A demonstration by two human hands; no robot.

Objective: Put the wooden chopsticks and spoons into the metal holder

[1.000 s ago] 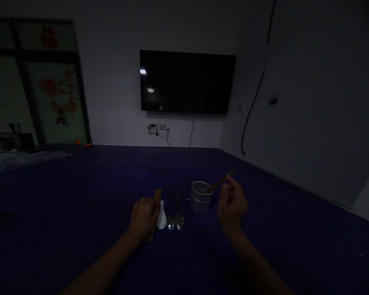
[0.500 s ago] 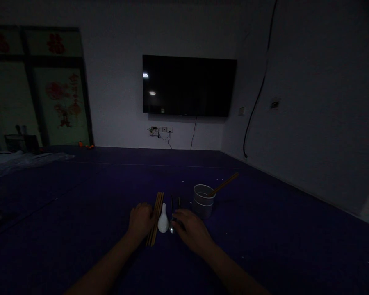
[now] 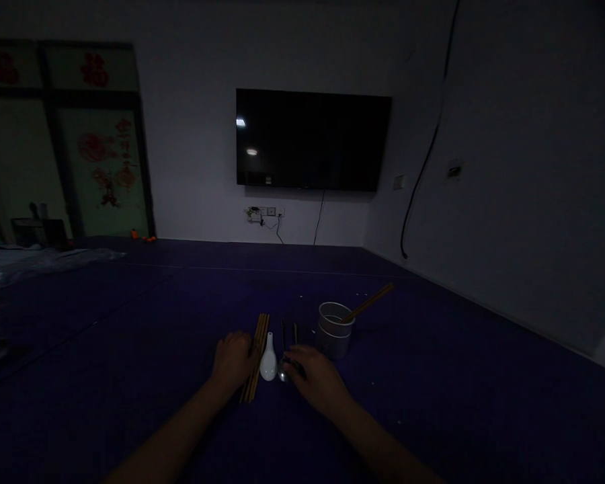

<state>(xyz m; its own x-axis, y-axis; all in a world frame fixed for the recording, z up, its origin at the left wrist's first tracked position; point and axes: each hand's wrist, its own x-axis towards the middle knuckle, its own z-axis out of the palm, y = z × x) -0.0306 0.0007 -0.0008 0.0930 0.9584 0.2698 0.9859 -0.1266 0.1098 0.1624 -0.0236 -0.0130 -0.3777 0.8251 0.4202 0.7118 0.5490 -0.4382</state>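
Observation:
My left hand [image 3: 233,361] rests on the dark blue surface with its fingers curled against the left side of several wooden chopsticks [image 3: 255,383]. The chopsticks lie side by side, tilted slightly. Just right of them is a white ceramic spoon [image 3: 269,364], its handle pointing away from me. A metal spoon [image 3: 283,373] lies beside it, close to the fingertips of my right hand [image 3: 315,376]. That hand is bent over a second slim utensil [image 3: 295,332], whose far end sticks out past the fingers; its near part is hidden in shadow.
Behind my right hand stands a grey metal cup [image 3: 334,333] with wooden chopsticks [image 3: 370,302] leaning out to the right. Small white bits dot the blue surface [image 3: 222,289]. Clear plastic sheeting [image 3: 55,262] lies far left. A television [image 3: 312,141] hangs on the far wall.
The view has shifted very slightly. Both hands keep nearly the same place, the right hand's fingers a touch closer over the slim utensil. The chopsticks, spoons and cup lie as before.

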